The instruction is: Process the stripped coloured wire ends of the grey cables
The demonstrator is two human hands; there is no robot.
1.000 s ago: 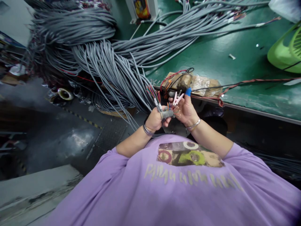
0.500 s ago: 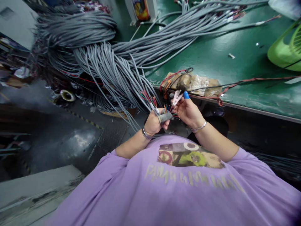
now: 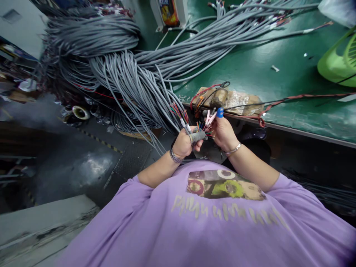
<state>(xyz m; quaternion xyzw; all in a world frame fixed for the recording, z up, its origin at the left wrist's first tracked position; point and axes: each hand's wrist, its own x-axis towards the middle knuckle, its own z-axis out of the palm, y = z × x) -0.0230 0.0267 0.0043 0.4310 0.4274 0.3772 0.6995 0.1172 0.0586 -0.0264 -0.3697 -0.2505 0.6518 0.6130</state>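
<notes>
My left hand point(image 3: 183, 144) is closed around a short grey cylindrical piece point(image 3: 198, 136), where thin colored wires point(image 3: 200, 127) fan out. Above that hand, grey cables with stripped red and green wire ends point(image 3: 179, 113) stick up. My right hand point(image 3: 222, 131), with a blue cover point(image 3: 220, 112) on the thumb, is just to the right. A pale pink clip point(image 3: 210, 118) is at its fingertips, beside the fanned wires. Its fingers are curled and partly hidden, and I cannot make out exactly how they pinch the clip or the wires.
Large bundles of grey cable point(image 3: 122, 70) hang over the edge of the green table point(image 3: 292, 81). A taped wooden block point(image 3: 244, 104) with cords lies at the front edge. A lime green basket point(image 3: 336, 63) stands at the right, and a tape roll point(image 3: 81, 112) lies lower left.
My right hand has turned slightly, with its thumb more upright and its fingers nearer the colored wires. The pink clip has tilted a little. My left hand keeps its hold on the grey piece.
</notes>
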